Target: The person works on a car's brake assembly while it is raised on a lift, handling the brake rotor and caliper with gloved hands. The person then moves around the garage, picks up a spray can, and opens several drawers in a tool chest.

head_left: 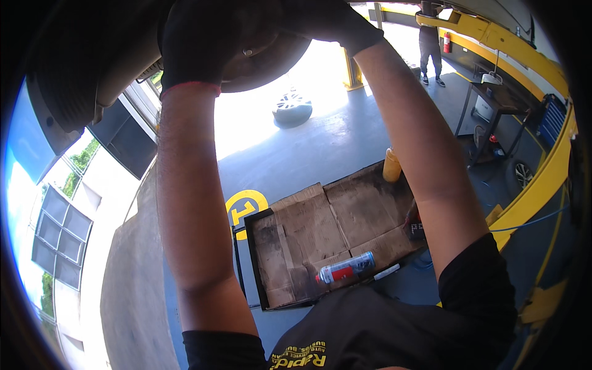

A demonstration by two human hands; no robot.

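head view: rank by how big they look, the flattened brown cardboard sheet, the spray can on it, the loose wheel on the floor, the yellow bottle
1. flattened brown cardboard sheet, clearly largest.
2. loose wheel on the floor, though it lies farther off.
3. silver and red spray can and yellow bottle look about alike; unranked.

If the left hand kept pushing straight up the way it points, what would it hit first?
The left hand, in a black glove, already seems pressed against the round dark part overhead, so it would likely meet that at once. The depth is hard to judge from this view.
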